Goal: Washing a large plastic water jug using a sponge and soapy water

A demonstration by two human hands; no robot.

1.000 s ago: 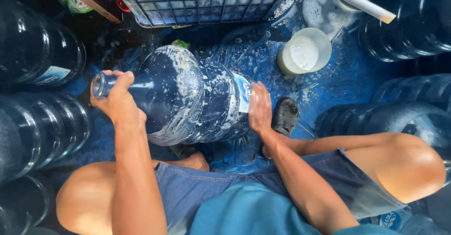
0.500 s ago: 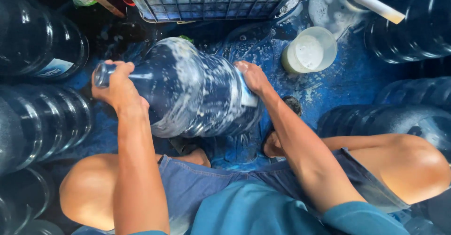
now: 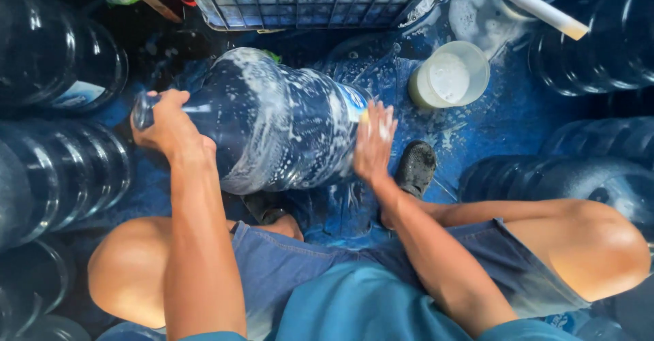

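Note:
A large blue water jug [image 3: 272,126] lies on its side on the wet blue floor, streaked with white soap foam. My left hand [image 3: 167,126] grips its neck at the left end. At the jug's base end my right hand [image 3: 373,143] is pressed flat, foamy, with something small and yellowish under the fingers; what it is I cannot tell. My bare knees and blue shorts fill the lower part of the view.
A white tub [image 3: 449,75] of soapy liquid stands to the right of the jug. A wire crate [image 3: 306,0] sits behind it. Several dark blue jugs [image 3: 61,164] crowd the left and right sides [image 3: 586,177]. A white pipe [image 3: 531,4] crosses the upper right.
The jug has turned under my hands. My right hand has slid from the jug's top down to its base end. My left hand has kept its hold on the neck.

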